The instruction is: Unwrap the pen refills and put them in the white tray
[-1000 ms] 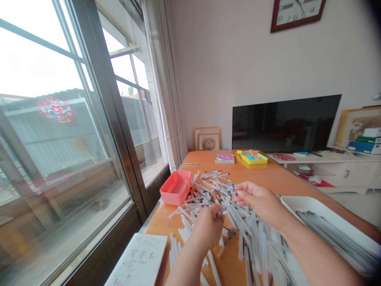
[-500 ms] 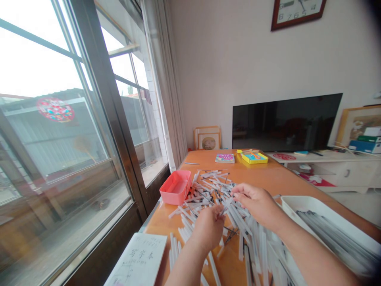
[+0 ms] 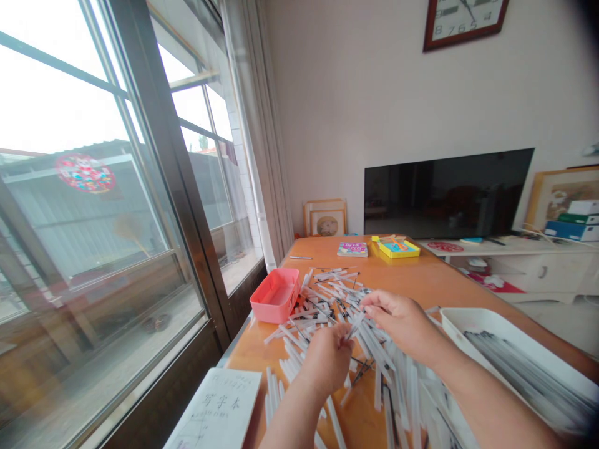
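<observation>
My left hand [image 3: 328,354] pinches the near end of a clear pen barrel [image 3: 356,324] above the heap. My right hand [image 3: 397,317] has its thumb and fingertips closed at the far end of the same barrel; whether a smaller part sits there is too fine to make out. Below and around both hands, a loose heap of translucent white pen barrels [image 3: 370,340] and thin dark pen parts [image 3: 389,408] spreads over the table. Several white barrels [image 3: 275,393] lie side by side left of my left forearm.
A pink basket [image 3: 275,310] stands left of the heap. On the right, a white tray [image 3: 453,319] holds long, dark-cored pens [image 3: 510,365]. A notebook [image 3: 224,405] lies at the near left edge. Farther back are a single pen [image 3: 301,257], a colourful booklet [image 3: 352,249] and a yellow box [image 3: 399,249].
The view has shifted slightly. Both hands stay at the barrel, with the right fingertips a touch lower and closer to the left hand.
</observation>
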`<act>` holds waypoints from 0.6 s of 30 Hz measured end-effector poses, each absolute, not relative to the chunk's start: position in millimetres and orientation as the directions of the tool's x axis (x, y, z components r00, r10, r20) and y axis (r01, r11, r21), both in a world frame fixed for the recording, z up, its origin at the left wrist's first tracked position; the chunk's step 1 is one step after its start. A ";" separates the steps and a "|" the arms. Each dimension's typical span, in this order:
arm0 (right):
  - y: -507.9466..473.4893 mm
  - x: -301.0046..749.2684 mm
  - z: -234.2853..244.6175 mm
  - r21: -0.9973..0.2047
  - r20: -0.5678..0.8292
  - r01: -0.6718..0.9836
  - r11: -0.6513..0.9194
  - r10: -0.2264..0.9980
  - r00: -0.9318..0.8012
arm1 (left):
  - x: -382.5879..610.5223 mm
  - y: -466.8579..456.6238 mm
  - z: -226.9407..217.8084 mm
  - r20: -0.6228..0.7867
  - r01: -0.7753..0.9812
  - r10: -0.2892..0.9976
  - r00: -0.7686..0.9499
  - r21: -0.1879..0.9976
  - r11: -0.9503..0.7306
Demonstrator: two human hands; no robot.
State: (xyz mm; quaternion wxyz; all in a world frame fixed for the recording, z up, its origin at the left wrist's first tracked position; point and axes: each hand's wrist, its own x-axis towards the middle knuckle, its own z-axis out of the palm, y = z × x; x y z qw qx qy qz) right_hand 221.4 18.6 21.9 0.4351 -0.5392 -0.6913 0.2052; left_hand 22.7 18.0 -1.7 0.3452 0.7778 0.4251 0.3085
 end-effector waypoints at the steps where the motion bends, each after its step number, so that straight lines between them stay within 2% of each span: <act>1: 19.0 221.5 21.5 -0.754 0.380 0.564 0.336 0.924 -0.043 | 22.8 17.6 -0.9 0.186 0.442 0.872 0.453 0.802 -0.401; 5: 20.1 221.4 20.8 -0.795 0.343 0.515 0.319 0.938 -0.051 | 23.1 17.4 0.3 0.186 0.434 0.872 0.453 0.809 -0.398; 8: 20.6 222.2 20.7 -0.877 0.236 0.415 0.241 0.970 -0.064 | 23.4 18.2 -0.9 0.185 0.447 0.875 0.447 0.801 -0.397; 11: 21.9 224.6 19.4 -0.908 0.165 0.375 0.188 0.982 -0.094 | 23.8 18.3 -2.2 0.181 0.474 0.882 0.435 0.787 -0.395; 15: 22.9 227.7 17.7 -0.881 0.162 0.435 0.187 0.982 -0.095 | 23.9 16.2 -1.6 0.192 0.498 0.885 0.425 0.766 -0.406; 18: 20.0 228.0 21.1 -0.804 0.207 0.553 0.219 0.975 -0.086 | 24.3 13.8 0.5 0.205 0.513 0.883 0.421 0.750 -0.419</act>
